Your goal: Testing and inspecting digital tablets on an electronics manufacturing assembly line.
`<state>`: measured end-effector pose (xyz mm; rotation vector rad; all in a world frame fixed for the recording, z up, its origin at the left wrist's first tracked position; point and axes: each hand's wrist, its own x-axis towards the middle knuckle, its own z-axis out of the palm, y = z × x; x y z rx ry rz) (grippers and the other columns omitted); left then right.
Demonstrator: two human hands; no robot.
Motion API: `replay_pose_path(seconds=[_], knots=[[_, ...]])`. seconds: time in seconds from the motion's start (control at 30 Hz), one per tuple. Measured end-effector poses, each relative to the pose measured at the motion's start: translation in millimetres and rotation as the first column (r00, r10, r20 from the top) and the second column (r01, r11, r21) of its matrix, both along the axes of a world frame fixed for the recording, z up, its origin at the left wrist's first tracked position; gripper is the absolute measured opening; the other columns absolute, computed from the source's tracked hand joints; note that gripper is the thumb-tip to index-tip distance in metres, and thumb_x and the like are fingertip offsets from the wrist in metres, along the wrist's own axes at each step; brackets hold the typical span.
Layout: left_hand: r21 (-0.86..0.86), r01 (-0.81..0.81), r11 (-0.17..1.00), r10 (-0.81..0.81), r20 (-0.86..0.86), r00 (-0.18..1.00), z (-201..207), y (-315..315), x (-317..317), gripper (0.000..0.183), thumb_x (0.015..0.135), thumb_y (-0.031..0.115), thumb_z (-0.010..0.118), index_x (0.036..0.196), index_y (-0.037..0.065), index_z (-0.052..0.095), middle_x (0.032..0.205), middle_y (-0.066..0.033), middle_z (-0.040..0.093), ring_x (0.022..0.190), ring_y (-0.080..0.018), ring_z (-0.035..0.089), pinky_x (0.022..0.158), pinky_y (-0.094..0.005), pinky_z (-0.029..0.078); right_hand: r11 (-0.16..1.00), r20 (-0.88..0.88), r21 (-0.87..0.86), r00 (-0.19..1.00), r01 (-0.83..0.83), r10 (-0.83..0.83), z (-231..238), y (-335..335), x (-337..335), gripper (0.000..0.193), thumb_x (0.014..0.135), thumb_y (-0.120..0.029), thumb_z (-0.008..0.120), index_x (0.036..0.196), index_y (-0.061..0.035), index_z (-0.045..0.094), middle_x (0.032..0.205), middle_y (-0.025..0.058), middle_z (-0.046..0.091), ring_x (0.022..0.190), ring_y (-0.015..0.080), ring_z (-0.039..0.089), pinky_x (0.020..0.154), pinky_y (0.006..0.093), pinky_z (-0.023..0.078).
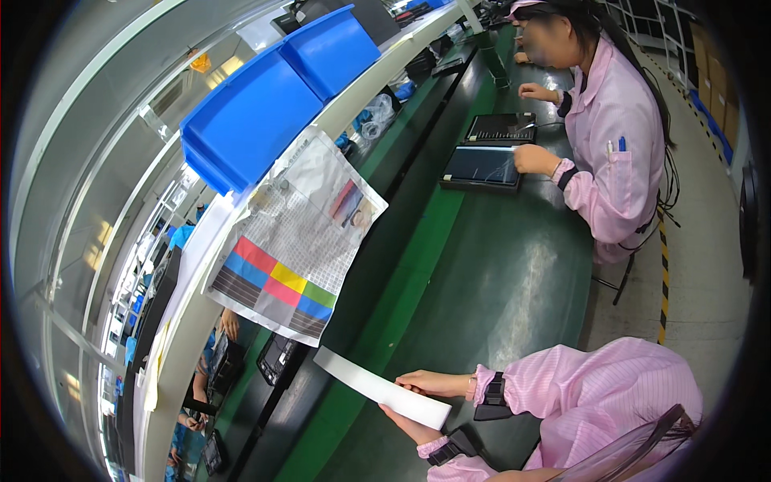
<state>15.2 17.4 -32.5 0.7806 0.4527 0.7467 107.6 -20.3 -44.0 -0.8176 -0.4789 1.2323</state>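
A long, plain white strip (377,387), slightly curved in the picture, lies slantwise in my hands over the bench; I cannot tell whether it is foam or a slim box. My left hand (409,424) grips it along its lower edge near the near end, with fingers partly hidden behind it. On the opposite edge, my right hand (426,382) has its fingers curled against the strip. Both of my arms wear pink striped sleeves with black bands at the wrists.
The green bench (482,297) runs away to the top. A printed sheet with colour blocks (281,241) hangs from the shelf under blue bins (241,120). At upper right, a co-worker in pink (614,145) handles a dark flat-screen device (482,167). Other hands show at lower left.
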Motion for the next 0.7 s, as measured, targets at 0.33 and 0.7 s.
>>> replay_pose_path(seconds=[0.33, 0.7], knots=[[0.000, -0.008, 1.000, 0.008, -0.018, 1.000, 10.3, -6.5, -1.1, 0.067, 0.091, 0.062, 0.030, 0.111, 0.002, 0.052, 0.096, -0.0066, 0.058, 0.086, -0.0164, 0.057, 0.075, -0.0272, 0.047, 1.000, 0.034, 0.004, 0.999, 0.005, -0.005, 0.3, -0.4, -0.4, 0.028, 0.098, -0.030, 0.041, 0.094, -0.0106, 0.060, 0.071, -0.0101, 0.048, 0.058, -0.0016, 0.040, 0.049, 0.0144, 0.033], [-0.001, 0.033, 0.999, -0.033, -0.011, 0.999, 9.0, -4.6, -4.8, 0.070, 0.092, 0.062, 0.027, 0.120, 0.002, 0.048, 0.103, -0.0088, 0.056, 0.096, -0.0180, 0.056, 0.084, -0.0295, 0.046, 1.000, 0.015, -0.016, 1.000, -0.010, 0.010, -11.3, 6.1, 0.0, 0.030, 0.098, -0.030, 0.041, 0.105, -0.0089, 0.061, 0.073, -0.0105, 0.048, 0.059, -0.0009, 0.039, 0.051, 0.0136, 0.033]])
